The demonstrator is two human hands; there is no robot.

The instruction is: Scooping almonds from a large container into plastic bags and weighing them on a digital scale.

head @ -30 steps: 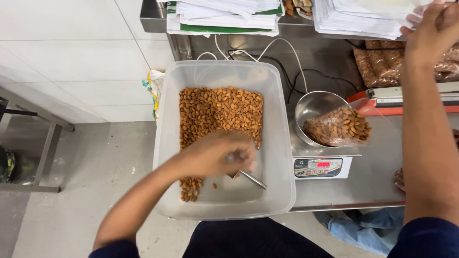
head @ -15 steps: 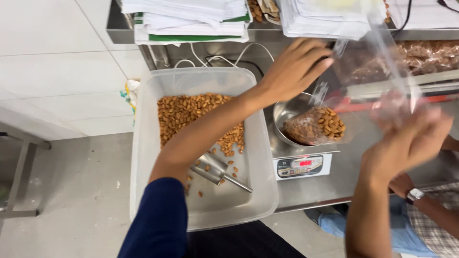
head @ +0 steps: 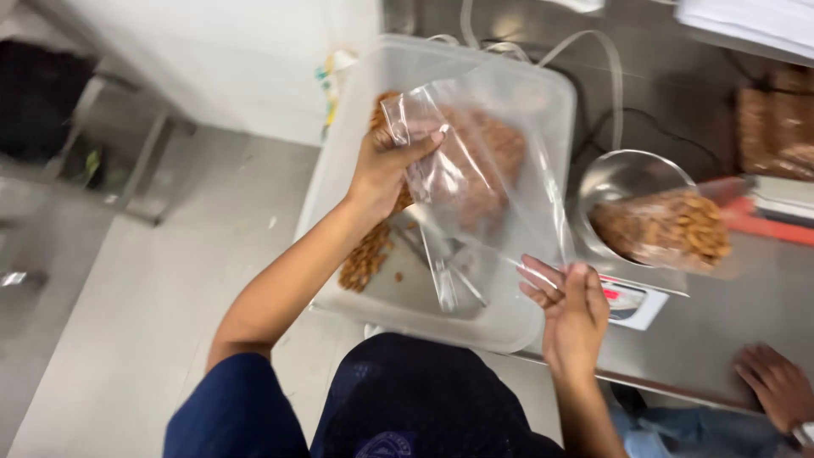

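Observation:
My left hand [head: 386,170] grips the top edge of an empty clear plastic bag [head: 479,170] and holds it above a large translucent tub [head: 543,93] of almonds [head: 366,259]. My right hand [head: 570,309] pinches the bag's lower right edge, so the bag is stretched between both hands. A metal scoop [head: 449,263] lies inside the tub, seen through the bag. To the right, a filled bag of almonds [head: 666,229] rests in a steel bowl [head: 619,174] on a digital scale [head: 632,301].
The tub and scale sit on a steel counter [head: 746,339] with cables at the back. Another person's hand [head: 776,386] rests on the counter at the lower right. More packed nuts [head: 776,119] lie at the far right. Tiled floor and a metal stand are on the left.
My left hand left the scoop in the tub and reached up. Both hands now hold a clear empty bag over the tub. The camera view has shifted closer.

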